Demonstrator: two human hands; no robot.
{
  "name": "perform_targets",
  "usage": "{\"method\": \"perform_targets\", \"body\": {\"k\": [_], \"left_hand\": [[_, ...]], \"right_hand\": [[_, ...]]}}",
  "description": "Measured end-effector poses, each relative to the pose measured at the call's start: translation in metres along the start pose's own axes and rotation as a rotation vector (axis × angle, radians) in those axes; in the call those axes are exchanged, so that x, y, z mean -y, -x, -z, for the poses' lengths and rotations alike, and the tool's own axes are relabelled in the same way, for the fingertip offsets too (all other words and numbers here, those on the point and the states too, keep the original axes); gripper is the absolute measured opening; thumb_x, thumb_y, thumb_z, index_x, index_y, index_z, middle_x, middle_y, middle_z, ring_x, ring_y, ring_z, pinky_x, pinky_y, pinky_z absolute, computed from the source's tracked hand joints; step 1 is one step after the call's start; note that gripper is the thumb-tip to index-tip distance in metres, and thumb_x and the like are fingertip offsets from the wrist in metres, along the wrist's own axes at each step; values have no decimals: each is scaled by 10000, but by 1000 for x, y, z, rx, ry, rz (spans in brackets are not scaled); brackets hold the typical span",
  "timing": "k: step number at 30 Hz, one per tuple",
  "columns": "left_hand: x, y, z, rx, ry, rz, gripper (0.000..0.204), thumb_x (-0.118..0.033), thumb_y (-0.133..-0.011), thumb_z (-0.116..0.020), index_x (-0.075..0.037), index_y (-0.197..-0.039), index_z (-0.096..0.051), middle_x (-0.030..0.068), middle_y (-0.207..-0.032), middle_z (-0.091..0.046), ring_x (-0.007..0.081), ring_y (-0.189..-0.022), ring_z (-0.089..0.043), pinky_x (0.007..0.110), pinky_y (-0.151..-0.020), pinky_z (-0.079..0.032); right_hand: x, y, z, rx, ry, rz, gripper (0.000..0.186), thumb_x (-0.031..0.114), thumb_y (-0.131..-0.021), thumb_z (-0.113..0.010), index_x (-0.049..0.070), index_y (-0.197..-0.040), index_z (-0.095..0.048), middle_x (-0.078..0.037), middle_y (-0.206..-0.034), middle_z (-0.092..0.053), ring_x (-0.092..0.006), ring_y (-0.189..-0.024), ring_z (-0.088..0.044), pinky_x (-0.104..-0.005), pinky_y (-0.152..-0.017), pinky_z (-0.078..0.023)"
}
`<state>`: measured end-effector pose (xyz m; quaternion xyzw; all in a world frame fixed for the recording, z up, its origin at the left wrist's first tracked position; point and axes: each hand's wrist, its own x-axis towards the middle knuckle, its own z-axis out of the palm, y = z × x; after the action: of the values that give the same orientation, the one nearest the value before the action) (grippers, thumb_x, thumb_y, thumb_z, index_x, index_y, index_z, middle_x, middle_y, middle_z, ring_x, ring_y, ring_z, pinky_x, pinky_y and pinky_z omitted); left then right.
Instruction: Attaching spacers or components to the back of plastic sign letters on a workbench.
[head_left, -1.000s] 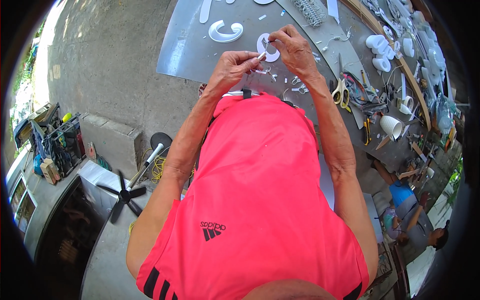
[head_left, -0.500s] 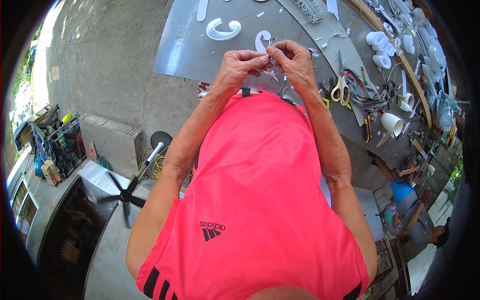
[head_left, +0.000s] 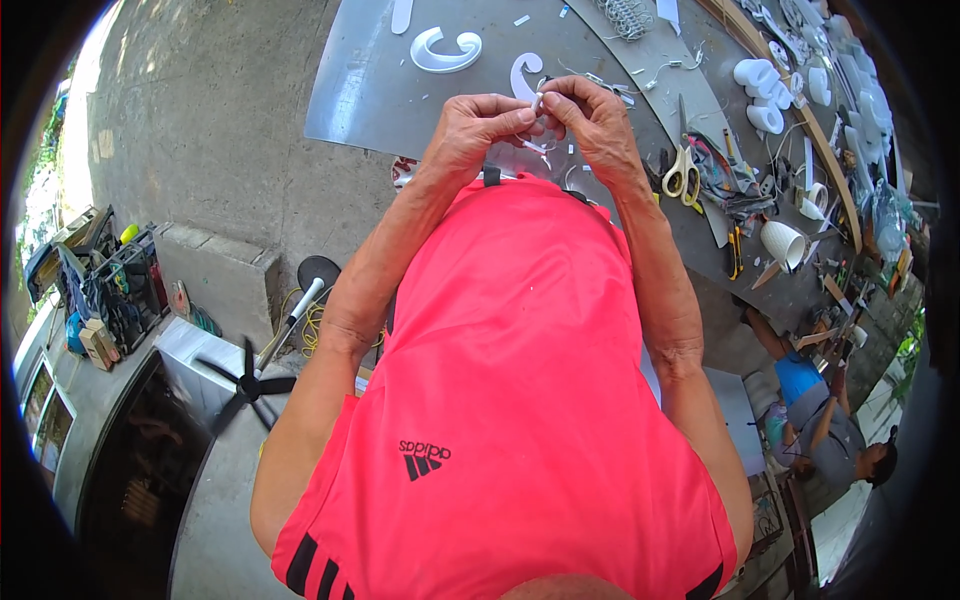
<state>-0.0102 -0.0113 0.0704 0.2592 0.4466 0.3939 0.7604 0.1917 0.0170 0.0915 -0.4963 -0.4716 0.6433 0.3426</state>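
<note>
Head view: hands (head_left: 540,125) raised, fingertips together

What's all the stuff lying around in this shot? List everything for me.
small piece: one, white, pinched between both hands' fingertips
curved letter shapes: two, white, on the sheet beyond the hands
metal sheet: one, grey, worktop
scissors: one, yellow handles, right of the hands
cup: one, white, lying at the right
fan: one, black, floor at lower left
another person: one, blue and grey clothes, lower right
left hand: one, at the piece
right hand: one, at the piece
</note>
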Motion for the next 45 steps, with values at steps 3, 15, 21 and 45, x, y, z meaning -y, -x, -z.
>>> {"method": "perform_targets", "body": {"k": [3,15,21,45], "left_hand": [[-1,0,2,-12,10,0,219,-126,-943,-767,28,-1100,-761,124,-958,-777,178,-876,-751,302,-781,-592],[-4,1,-1,6,10,-20,226,-143,-963,-747,31,-1107,-749,120,-942,-772,170,-861,-742,309,-795,-591],[-3,-1,5,101,354,130,198,-156,-967,-745,-3,-1094,-750,120,-972,-776,169,-875,-742,352,-780,-624],[-21,14,-11,-65,-117,-136,167,-108,-846,-864,8,-936,-784,87,-851,-754,119,-761,-668,277,-690,-532]], "right_hand": [[2,2,-4,-15,-41,56,198,186,-1014,-690,1,-1070,-735,-15,-850,-727,-66,-717,-606,-234,-634,-501],[4,4,-3,-20,45,56,169,157,-998,-711,8,-1073,-734,-16,-868,-729,-73,-737,-624,-242,-658,-511],[8,14,-17,-182,346,388,141,68,-943,-727,27,-1074,-760,-48,-932,-744,-111,-771,-676,-254,-691,-545],[23,21,-11,-143,765,767,169,-11,-817,-756,40,-977,-737,-75,-875,-702,-253,-795,-673,-367,-687,-551]]}}
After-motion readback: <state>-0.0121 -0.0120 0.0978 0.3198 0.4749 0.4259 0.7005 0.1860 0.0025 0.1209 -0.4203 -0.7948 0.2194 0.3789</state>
